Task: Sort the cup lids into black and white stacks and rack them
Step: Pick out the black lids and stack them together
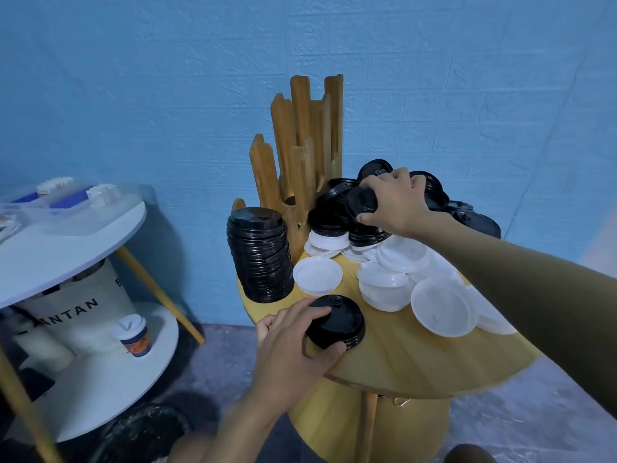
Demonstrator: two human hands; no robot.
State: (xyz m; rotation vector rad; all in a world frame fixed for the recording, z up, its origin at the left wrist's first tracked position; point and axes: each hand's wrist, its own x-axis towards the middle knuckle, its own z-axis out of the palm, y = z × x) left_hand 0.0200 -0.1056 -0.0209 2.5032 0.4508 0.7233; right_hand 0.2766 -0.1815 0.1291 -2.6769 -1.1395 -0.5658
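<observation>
Right, your left hand (293, 342) curls round a short stack of black lids (344, 320) at the near edge of the wooden table (417, 362), thumb and fingers gripping its rim. Your right hand (397, 202) pinches a tilted black lid (360, 202) over the far heap (329, 217). A tall black stack (258, 259) stands beside the wooden rack (300, 135); white lids (434, 295) lie loose to the right.

Black lid stack (257, 255), white lids (442, 307), honey-brown wood-grain table (417, 359) and rack (300, 138), blue brick-textured wall (167, 95), white side table (66, 242).
</observation>
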